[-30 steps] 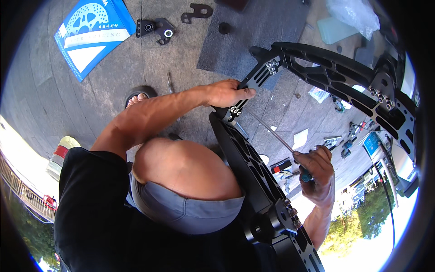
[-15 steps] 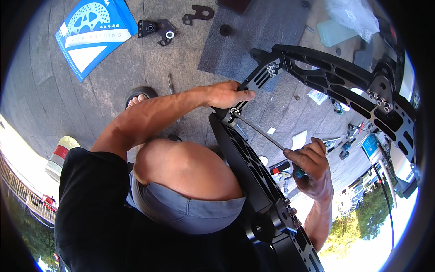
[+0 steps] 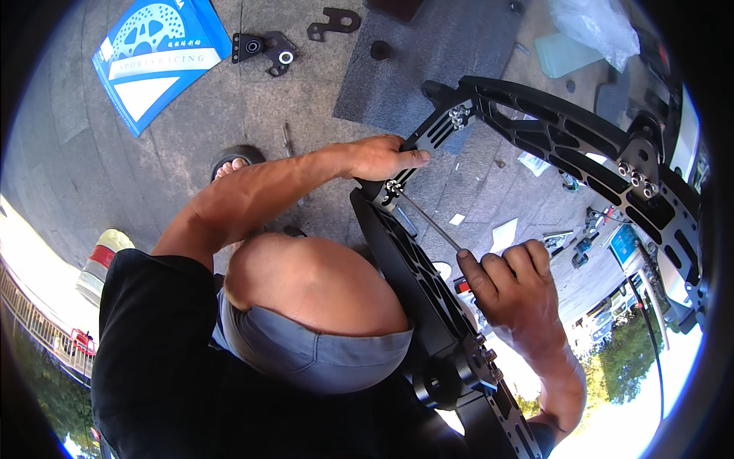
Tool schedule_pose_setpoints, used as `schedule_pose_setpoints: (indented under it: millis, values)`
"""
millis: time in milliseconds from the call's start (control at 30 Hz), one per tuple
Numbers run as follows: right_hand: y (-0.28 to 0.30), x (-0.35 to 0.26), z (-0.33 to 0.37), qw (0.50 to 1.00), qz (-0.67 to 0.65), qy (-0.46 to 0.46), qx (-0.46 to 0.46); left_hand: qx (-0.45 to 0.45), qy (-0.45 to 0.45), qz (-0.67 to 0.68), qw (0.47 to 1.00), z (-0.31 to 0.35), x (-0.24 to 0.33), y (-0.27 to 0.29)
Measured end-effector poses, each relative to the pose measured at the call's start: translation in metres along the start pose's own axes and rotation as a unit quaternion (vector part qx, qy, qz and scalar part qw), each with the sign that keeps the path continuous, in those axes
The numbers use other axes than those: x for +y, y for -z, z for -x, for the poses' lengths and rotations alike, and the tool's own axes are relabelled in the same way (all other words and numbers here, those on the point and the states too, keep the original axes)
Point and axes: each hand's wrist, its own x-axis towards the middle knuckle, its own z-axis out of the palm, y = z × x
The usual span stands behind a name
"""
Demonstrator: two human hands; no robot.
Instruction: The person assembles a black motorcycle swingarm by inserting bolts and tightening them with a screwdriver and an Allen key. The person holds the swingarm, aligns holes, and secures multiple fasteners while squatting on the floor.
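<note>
A black metal frame (image 3: 554, 115) with cut-out slots curves from my lap to the far right. My left hand (image 3: 382, 159) is wrapped round the slotted crosspiece that joins its two long arms, thumb lying on top. Just below that thumb sits a cluster of silver bolts (image 3: 393, 188). The tip of a screwdriver (image 3: 430, 219) with a long thin shaft meets these bolts, slanting down to the right. My right hand (image 3: 516, 291) is closed on its handle, which the fingers hide; the forefinger reaches along the shaft. More bolts (image 3: 459, 117) show at the crosspiece's far end.
On the paving lie a blue printed package (image 3: 164, 65), black brackets (image 3: 264, 52), a slim tool (image 3: 287, 140) and a dark mat (image 3: 428, 69). Clear plastic wrap (image 3: 600, 30) is at the far right. Scattered tools (image 3: 585, 245) lie beyond my right hand. My bent knee (image 3: 313, 279) is beside the frame.
My right hand has turned over and shifted slightly left, so its back now faces up and the teal handle is hidden. My left hand stays put on the frame.
</note>
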Motion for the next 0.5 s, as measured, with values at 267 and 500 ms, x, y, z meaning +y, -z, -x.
schedule_pose_setpoints:
  millis: [267, 500]
  values:
    - [-0.033, 0.002, 0.008, 0.753, -0.617, -0.222, 0.056, 0.013, -0.016, 0.017, 1.0, -0.005, -0.008, -0.006]
    - [-0.015, 0.006, 0.018, 0.922, -0.354, -0.118, 0.098, -0.008, -0.014, 0.019, 1.0, -0.009, -0.009, -0.003]
